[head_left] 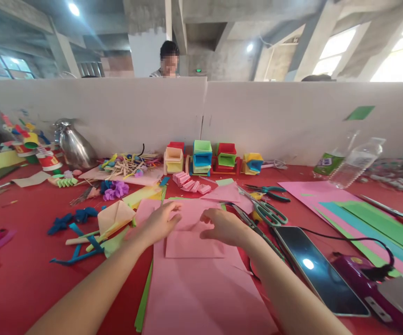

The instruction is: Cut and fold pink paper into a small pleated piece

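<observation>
A folded piece of pink paper (194, 247) lies on larger pink sheets (204, 298) in front of me. My left hand (164, 222) is just past its far left corner, fingers stretched forward and thumb apart, with nothing in it. Over the paper's right side is my right hand (224, 226), its fingers loosely curved and parted from the thumb, holding nothing. Whether its fingertips touch the paper I cannot tell. Small folded pink strips (190, 184) lie beyond the hands. Green-handled scissors (271, 214) rest right of the right hand.
Coloured paper boxes (202, 158) stand along the white partition (117, 107). A phone (321, 267) and a purple glue gun (372, 284) lie at right, near coloured sheets (368, 223). At left are a steel jug (75, 146) and blue paper pieces (77, 251). A person (166, 60) is behind the partition.
</observation>
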The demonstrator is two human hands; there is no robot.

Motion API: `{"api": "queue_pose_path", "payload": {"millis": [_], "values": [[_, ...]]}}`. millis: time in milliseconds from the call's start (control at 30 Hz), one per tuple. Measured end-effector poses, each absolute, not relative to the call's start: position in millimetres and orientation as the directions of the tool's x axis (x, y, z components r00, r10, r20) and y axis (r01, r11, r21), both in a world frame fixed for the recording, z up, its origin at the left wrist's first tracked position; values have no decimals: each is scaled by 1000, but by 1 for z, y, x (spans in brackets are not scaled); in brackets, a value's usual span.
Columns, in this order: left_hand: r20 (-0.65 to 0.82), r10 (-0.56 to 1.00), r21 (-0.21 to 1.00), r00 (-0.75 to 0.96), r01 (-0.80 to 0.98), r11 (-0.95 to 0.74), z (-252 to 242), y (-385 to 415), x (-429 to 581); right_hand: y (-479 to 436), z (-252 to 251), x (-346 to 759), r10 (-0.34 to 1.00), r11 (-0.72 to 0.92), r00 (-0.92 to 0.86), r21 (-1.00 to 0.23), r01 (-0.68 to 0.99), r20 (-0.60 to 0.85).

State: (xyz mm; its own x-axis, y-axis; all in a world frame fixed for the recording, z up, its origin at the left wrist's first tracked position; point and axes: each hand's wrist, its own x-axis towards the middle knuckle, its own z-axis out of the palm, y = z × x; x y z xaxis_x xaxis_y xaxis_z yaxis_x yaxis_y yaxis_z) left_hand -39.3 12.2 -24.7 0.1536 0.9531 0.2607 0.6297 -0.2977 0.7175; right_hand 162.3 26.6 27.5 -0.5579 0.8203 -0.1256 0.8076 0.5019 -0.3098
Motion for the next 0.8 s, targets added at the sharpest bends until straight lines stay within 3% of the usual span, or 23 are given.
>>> {"api": "queue_pose_path", "payload": {"millis": [33,167,333,433,533,600,667,800], "values": [[279,956,792,90,542,-282,-31,14,-43,30,24,164,824,491,-551,-319,811,-132],[281,960,862,8,438,-256,-40,20,-52,31,7,170,845,427,-511,-375,823,-157],[134,990,987,-37,94,-130,-31,19,-49,26,0,173,757,436,-624,-562,703,-194],[61,998,987,-14,-147,-62,-26,16,-48,25,5,179,741,347,-661,-776,527,-118],[159,980,908,122,-407,-97,-21,11,-47,24,11,183,750,114,-661,-981,160,-21],[293,935,881,201,-438,-181,-18,6,-44,24,11,184,774,-42,-633,-995,-92,26],[379,891,889,249,-366,-276,-15,1,-40,22,9,181,793,-134,-609,-963,-234,37],[322,896,935,306,-254,-250,-15,-6,-36,20,6,175,780,-202,-626,-939,-279,19]]}}
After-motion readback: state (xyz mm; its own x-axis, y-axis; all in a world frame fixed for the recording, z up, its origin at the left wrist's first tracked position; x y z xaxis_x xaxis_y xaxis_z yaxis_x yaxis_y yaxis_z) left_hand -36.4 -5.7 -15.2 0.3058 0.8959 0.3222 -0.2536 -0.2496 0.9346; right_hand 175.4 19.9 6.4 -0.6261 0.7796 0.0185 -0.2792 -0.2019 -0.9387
